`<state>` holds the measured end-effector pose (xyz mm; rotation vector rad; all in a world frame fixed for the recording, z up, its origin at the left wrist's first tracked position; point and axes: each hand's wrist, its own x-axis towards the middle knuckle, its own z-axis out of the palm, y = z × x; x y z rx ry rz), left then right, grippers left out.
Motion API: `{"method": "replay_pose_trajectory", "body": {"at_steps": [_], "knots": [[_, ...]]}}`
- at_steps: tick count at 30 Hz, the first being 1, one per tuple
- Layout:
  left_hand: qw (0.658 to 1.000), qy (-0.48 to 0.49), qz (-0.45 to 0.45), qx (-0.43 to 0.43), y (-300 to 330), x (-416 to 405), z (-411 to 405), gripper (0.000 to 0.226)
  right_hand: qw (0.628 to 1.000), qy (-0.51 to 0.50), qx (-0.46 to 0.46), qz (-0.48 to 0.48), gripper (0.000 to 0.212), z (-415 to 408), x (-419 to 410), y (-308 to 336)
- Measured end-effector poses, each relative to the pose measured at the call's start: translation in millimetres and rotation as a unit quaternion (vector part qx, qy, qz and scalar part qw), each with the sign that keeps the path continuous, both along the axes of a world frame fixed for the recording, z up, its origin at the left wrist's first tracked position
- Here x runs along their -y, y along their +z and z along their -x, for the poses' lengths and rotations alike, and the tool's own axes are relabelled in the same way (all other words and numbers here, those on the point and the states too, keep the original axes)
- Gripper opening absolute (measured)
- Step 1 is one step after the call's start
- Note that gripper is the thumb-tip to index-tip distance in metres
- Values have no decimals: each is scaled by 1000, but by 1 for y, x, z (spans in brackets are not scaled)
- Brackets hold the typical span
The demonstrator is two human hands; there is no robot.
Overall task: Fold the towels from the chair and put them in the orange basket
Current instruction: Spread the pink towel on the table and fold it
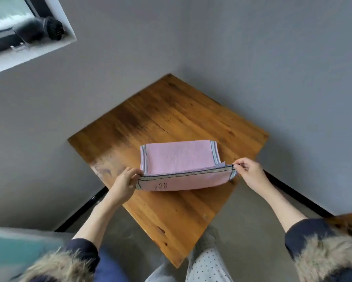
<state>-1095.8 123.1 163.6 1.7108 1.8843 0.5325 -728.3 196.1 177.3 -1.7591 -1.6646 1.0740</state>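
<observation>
Towels: one pink towel [179, 157] in front of me, partly folded.
Hands: two, my left hand [124, 181] and my right hand [249, 171], each with a grip on one corner.
Worktop: one wooden worktop [171, 119].
Windows: one window [12, 21].

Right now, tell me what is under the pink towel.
The pink towel lies on the wooden table. Both hands lift its near edge; anything beneath the flat part is covered.
</observation>
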Motion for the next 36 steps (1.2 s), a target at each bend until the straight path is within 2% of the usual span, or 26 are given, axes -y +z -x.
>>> {"method": "replay_pose_trajectory", "body": {"at_steps": [4,7,11,20,25,36], "knots": [[993,-23,119,13,-30,24,-9,24,996,15,25,88,13,-15,25,-27],[989,-22,141,38,-38,28,-13,23,993,22,34,107,11,-18,28,-33],[989,-11,130,67,-39,25,-12,22,994,23,36,100,10,-15,20,-37],[985,102,71,117,-29,-26,4,14,998,6,0,56,10,10,-42,-39],[983,144,55,102,-39,-71,10,12,998,7,-8,56,9,23,-91,-56],[986,161,45,25,-97,-127,15,12,996,8,47,72,12,45,-152,-110]]}}
